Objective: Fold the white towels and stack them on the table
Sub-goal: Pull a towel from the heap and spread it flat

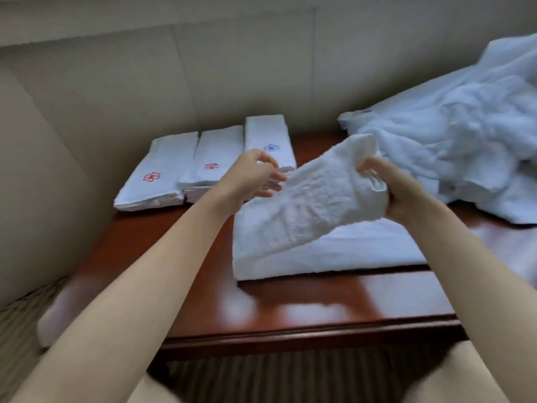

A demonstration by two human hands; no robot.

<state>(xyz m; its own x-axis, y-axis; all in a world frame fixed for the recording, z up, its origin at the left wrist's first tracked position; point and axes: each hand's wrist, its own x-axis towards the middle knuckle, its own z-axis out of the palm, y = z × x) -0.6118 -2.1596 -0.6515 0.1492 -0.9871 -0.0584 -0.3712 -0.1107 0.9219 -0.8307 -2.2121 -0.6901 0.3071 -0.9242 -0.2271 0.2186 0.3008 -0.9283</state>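
A white towel (305, 216) lies half folded on the dark red table (290, 309), its upper flap lifted. My right hand (389, 184) grips the raised right end of that flap. My left hand (255, 175) is beside the flap's left edge with fingers loosely spread, fingertips touching or nearly touching the cloth. Three folded towel stacks sit at the back left: one with a red flower mark (158, 173), one in the middle (215, 158), one with a blue mark (268, 139).
A heap of unfolded white towels (453, 135) covers the table's right rear. Beige padded walls (116, 82) close in behind and to the left. The table's front edge (305, 333) runs near my body, with striped carpet (17, 330) below.
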